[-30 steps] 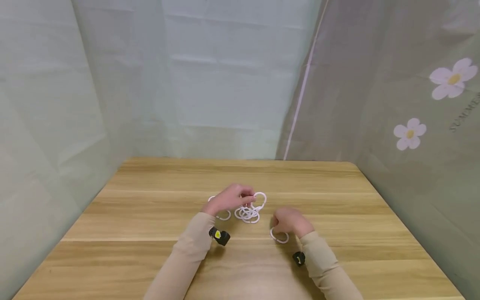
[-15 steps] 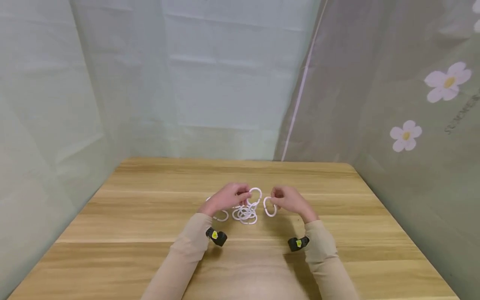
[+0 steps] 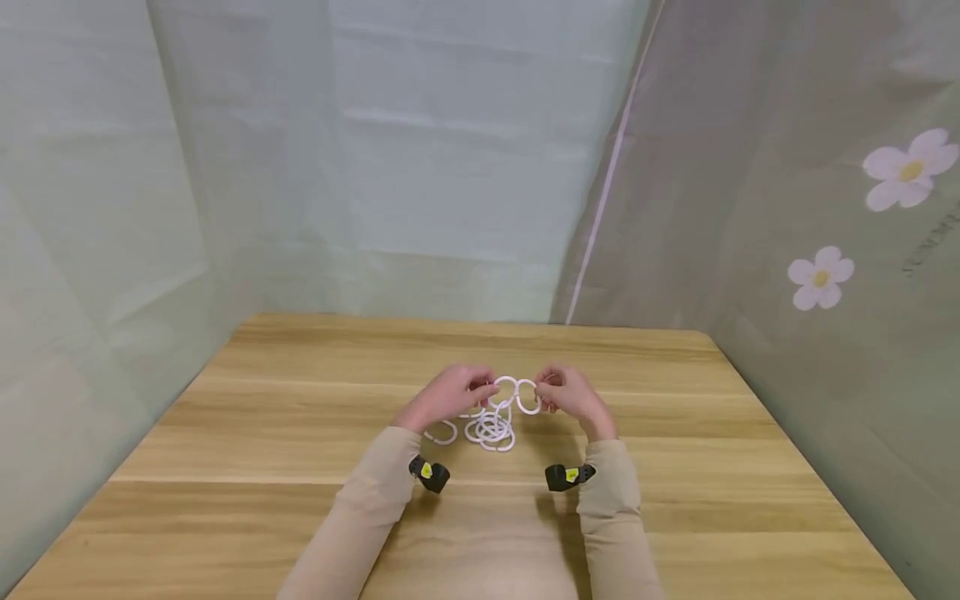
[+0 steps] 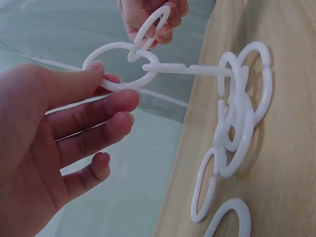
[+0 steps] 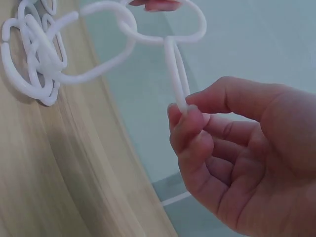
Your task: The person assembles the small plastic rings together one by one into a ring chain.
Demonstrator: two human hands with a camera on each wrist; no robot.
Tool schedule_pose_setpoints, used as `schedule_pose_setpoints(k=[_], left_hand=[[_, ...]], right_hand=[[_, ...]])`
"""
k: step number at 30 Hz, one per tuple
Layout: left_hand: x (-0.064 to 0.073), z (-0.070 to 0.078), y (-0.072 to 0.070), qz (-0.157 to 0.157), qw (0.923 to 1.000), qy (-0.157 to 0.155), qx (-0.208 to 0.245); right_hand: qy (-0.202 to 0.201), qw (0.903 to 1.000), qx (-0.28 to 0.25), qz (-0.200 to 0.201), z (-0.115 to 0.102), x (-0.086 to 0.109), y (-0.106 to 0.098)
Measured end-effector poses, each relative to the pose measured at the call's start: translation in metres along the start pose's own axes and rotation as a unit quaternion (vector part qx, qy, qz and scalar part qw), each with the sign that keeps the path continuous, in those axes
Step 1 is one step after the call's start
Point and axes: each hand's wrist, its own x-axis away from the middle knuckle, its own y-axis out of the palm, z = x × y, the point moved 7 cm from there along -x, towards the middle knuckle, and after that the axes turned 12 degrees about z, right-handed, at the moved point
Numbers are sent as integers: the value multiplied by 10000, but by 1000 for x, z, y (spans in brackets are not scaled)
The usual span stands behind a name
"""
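Observation:
Between thumb and forefinger my left hand (image 3: 453, 393) pinches a white plastic ring link (image 4: 121, 87), the end link of a chain. From it a second link (image 4: 170, 68) slants down to the heaped white chain (image 3: 492, 430) on the table. My right hand (image 3: 573, 394) pinches another white link (image 5: 174, 74) between thumb and fingertips, its other fingers curled. That link meets the rim of the left-hand link; whether it is threaded through cannot be told. The left hand's remaining fingers are loosely bent and hold nothing.
Loose white links (image 3: 442, 441) lie left of the heap, partly hidden under the left hand. The wooden table (image 3: 300, 500) is enclosed by cloth hangings (image 3: 465, 167) at the back and sides. A black camera (image 3: 431, 473) is strapped on each wrist.
The right hand has lifted its link from the table and carried it left and away from me, up against the left-hand link. The left hand keeps its pinch and has shifted slightly left.

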Motion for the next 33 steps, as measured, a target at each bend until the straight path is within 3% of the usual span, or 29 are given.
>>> schedule_pose_setpoints(k=[10,19,27,33], left_hand=[[0,4,1,-1,9997,103,-236],[2,8,2,-120,9997,66,-180],[1,-5,5,35,9987,-470,-174],[0,-9,2,102,9985,-528,52]], right_hand=[[73,9981,-486,-362,-2,0,7],[106,9947,-969,-334,-3,0,6],[-55,9871,-1519,-502,-10,4,9],[-192,9767,-1880,-1014,-17,7,24]])
